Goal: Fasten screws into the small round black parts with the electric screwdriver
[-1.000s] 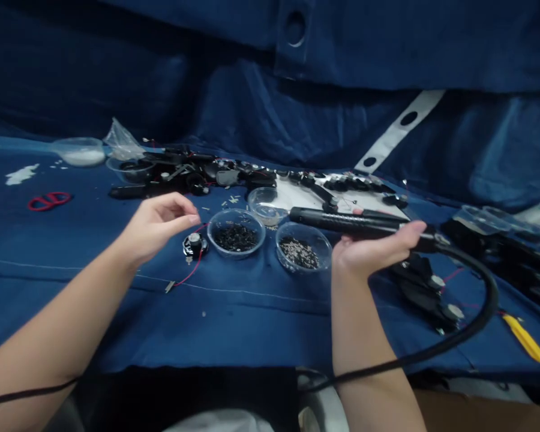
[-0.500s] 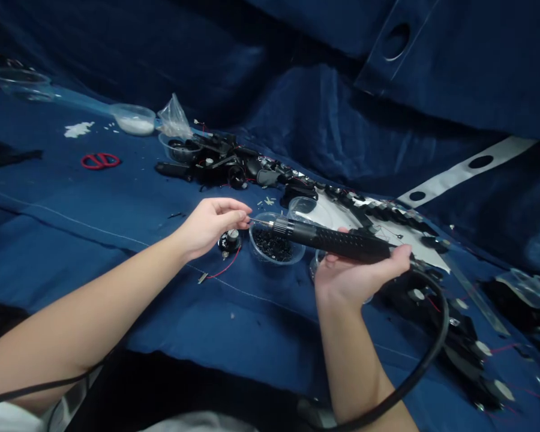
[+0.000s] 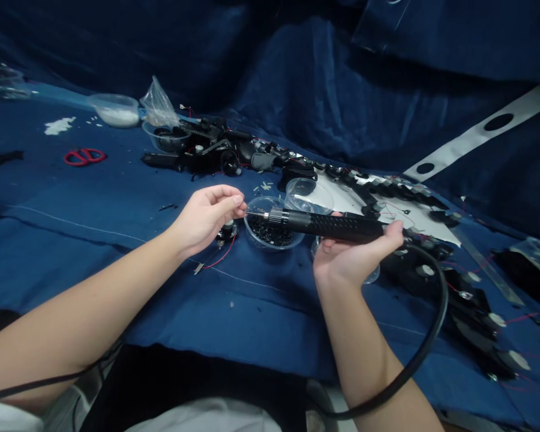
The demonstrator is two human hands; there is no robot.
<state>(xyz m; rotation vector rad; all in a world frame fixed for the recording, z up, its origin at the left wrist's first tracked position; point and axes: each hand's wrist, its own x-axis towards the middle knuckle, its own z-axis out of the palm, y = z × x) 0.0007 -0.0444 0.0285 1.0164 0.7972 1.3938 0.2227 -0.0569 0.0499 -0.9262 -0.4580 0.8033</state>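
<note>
1. Electric screwdriver has swung in, resting in my right hand, curled fingers holding it.
2. Its bit sits just beside my left hand, above a clear bowl.
3. Left fingers pinch narrowly; I cannot tell if they hold anything.

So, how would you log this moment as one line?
Left hand: beside round black speaker | Right hand: holds black corded electric screwdriver | Tip: over clear plastic bowl of black screws

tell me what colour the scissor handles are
The scissor handles are red; they show best in the head view.
</note>
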